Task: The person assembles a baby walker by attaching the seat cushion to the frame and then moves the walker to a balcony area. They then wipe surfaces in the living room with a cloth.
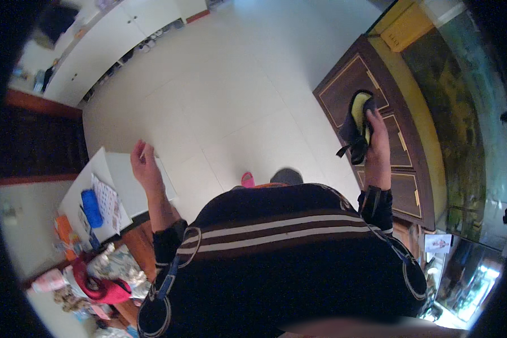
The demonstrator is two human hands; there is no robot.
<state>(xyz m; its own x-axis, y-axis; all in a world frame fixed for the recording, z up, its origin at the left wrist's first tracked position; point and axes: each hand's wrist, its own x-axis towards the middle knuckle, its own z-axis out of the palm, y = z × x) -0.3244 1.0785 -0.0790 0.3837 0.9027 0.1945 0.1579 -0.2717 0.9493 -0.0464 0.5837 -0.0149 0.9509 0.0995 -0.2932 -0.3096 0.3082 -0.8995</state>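
Note:
My right hand is closed round a black shoe with a yellow insole and a dark strap or bow dangling at its lower end. It holds the shoe up in front of the dark brown cabinet on the right. On the left, my left hand hangs in the air near a white table, its fingers loosely bent and slightly apart. Nothing shows in that hand. A pink slipper peeks out beyond my dark striped top, with a dark grey rounded shape beside it.
The white table at left bears a blue bundle and a printed sheet. Below it lie a red-pink item and assorted clutter. White cupboards with shoes under them line the far left. A glass tank tops the brown cabinet.

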